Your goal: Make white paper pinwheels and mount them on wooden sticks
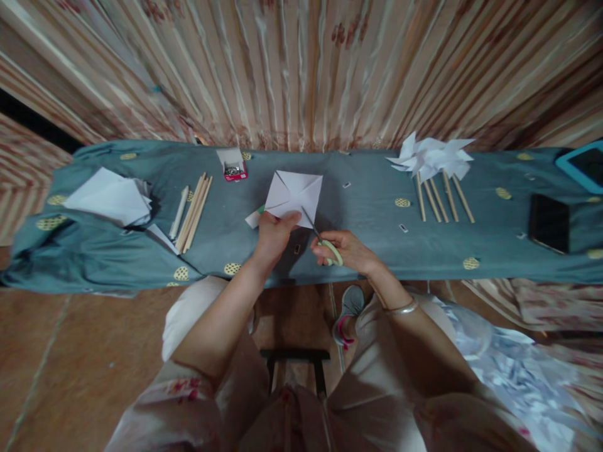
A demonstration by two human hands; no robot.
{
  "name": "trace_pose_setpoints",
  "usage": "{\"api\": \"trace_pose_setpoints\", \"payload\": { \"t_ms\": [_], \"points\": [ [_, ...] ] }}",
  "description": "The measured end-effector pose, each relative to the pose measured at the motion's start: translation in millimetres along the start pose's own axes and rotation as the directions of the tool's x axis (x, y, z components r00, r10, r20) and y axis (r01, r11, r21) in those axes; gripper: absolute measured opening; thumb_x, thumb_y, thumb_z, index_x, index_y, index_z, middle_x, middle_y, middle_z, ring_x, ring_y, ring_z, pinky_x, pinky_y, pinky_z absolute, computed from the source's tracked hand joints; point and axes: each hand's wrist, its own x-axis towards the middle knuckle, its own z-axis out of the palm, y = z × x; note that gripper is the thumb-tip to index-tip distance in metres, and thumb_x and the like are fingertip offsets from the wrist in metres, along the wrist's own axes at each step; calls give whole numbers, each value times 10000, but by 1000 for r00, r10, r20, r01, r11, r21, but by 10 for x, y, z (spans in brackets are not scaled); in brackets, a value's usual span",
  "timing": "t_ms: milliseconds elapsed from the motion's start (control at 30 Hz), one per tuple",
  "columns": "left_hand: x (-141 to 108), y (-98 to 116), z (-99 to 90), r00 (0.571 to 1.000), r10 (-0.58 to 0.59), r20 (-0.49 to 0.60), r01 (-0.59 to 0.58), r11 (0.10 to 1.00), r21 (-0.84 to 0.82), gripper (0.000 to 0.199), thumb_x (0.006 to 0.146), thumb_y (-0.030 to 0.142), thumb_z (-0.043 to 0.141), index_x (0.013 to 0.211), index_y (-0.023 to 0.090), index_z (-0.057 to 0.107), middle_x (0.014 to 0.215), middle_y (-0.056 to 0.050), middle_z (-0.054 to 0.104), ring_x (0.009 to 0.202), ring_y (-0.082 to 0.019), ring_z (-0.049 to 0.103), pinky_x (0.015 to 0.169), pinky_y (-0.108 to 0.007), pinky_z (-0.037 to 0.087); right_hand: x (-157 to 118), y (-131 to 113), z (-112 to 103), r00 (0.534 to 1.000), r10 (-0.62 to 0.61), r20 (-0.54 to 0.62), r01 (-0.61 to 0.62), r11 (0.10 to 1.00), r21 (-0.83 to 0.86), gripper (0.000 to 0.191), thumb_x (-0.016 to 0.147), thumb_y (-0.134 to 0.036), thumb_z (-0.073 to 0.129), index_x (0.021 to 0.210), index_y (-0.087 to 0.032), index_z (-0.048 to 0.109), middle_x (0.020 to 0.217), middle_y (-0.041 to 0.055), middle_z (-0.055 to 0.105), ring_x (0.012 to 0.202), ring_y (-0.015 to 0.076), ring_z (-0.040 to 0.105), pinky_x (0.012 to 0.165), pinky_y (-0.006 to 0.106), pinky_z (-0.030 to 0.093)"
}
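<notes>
A square sheet of white paper (295,189) with slits and creases running in from its corners is held above the table. My left hand (276,235) grips its lower left edge, thumb on top. In my right hand (346,248) is a pair of scissors (333,251) with pale green handles, fingers through the loops. The blades lie at the paper's lower right corner, pointing toward its middle. Whether the blades are parted I cannot make out. Under the paper, left of it, a small white and green piece (255,217) shows partly.
Left on the blue-green cloth (362,207) lie stacked paper (110,196), wooden sticks (194,213), a white stick-like item (179,212) and an open red box (233,169) of small metal pieces. Right are several paper pinwheels (431,157) on sticks, a phone (549,223) and a blue-framed device (584,166).
</notes>
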Motion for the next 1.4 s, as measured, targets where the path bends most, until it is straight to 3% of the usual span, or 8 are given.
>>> {"api": "trace_pose_setpoints", "payload": {
  "t_ms": [467,1400],
  "points": [
    [10,-47,-29,996,58,60,-61,997,41,178,592,269,728,588,157,591,572,23,574,535,-105,482,528,-233,403,13,-2,-7,1000,-9,-6,9,1000,-22,589,602,-695,805,800,-160,656,578,-18,642,534,82,540,507,208,407],
    [22,-99,-32,998,42,47,-43,999,22,176,571,263,759,613,148,632,628,-1,640,584,-134,552,576,-252,452,6,-25,17,999,3,-33,-2,1000,12,537,572,-618,855,777,-161,662,545,-35,624,508,78,528,506,208,416]
  ]
}}
